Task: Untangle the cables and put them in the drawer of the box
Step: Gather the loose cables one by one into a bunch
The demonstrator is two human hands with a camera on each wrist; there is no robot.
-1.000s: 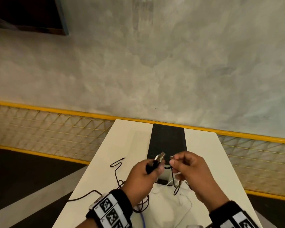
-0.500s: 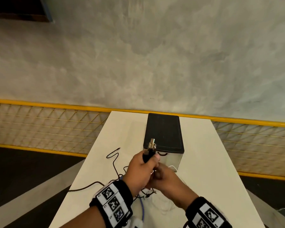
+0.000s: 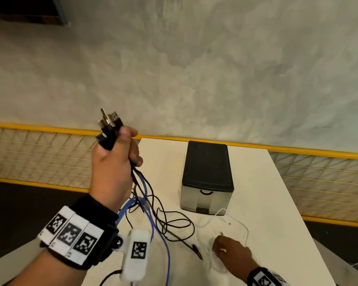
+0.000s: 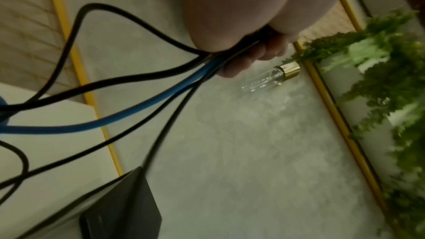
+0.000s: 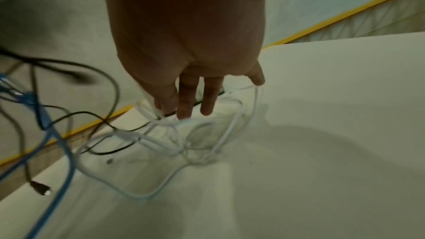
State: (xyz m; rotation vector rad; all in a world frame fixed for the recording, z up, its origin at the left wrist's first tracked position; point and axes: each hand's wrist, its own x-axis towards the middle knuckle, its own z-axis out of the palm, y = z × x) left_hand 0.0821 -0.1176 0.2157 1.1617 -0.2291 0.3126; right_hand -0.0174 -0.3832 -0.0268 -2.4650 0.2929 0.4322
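Black plugs (image 3: 109, 129) stick up out of my left hand (image 3: 114, 168), which is raised above the table's left edge with fingers curled tight round a bundle of cable ends. From that fist several black cables (image 3: 163, 213) and 1 blue cable (image 3: 161, 234) hang down and trail onto the white table (image 3: 277, 193); the left wrist view shows the blue cable (image 4: 138, 104) running between black strands (image 4: 96, 83) under my curled fingers (image 4: 253, 55).

My right hand (image 3: 232, 254) is low near the table's front edge, fingers (image 5: 186, 101) straight and spread, tips down on a loose heap of white cable (image 5: 161, 143). I cannot tell whether any finger hooks a loop. White cable loops (image 3: 225, 223) spread from that hand toward the box; the black and blue strands lie just left of them, and in the right wrist view a thin black strand crosses the heap.

Box (image 3: 207, 172): black lid, grey drawer front (image 3: 205, 200) facing me, drawer closed. It stands near the table's far edge, well apart from both hands.

A white tagged block (image 3: 135, 254) hangs from my left wristband.
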